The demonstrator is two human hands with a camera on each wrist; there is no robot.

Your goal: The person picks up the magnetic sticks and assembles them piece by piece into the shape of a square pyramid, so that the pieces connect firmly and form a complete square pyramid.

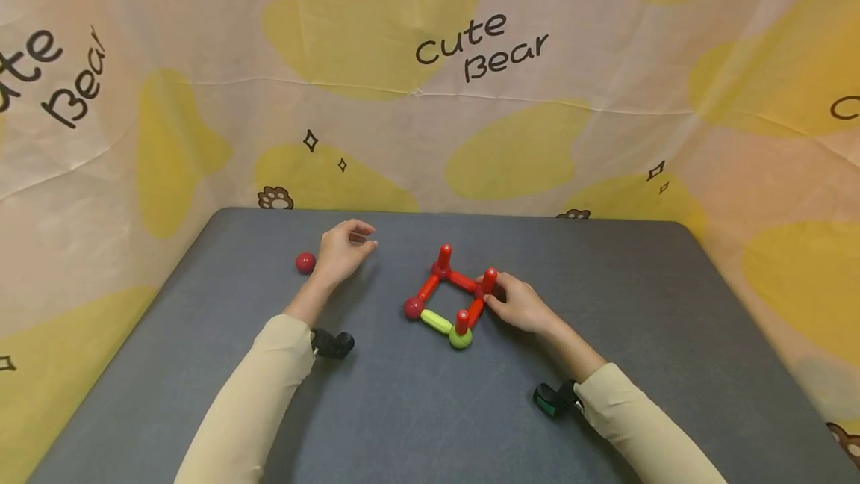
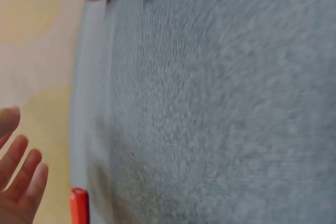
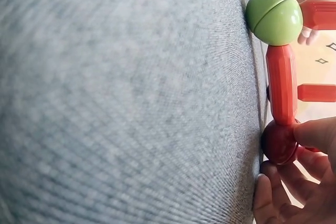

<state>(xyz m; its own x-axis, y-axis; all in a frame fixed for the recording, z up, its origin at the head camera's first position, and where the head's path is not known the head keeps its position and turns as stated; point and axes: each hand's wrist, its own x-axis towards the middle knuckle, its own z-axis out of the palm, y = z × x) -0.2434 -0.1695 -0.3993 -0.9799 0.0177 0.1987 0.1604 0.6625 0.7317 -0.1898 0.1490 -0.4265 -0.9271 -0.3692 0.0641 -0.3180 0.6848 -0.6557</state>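
A four-sided frame of magnetic building sticks and balls sits mid-table. Its front edge is a yellow-green stick; the other edges are red sticks. A green ball forms the front corner, and a dark red ball the left one. Short red sticks stand upright on the front, back and right corners. My right hand pinches the red ball at the right corner between thumb and fingers. My left hand hovers apart from the frame, fingers loosely bent and holding nothing.
A loose red ball lies left of my left hand. In the left wrist view, a red stick shows beside that hand. The grey table ends at a patterned cloth backdrop behind and at both sides.
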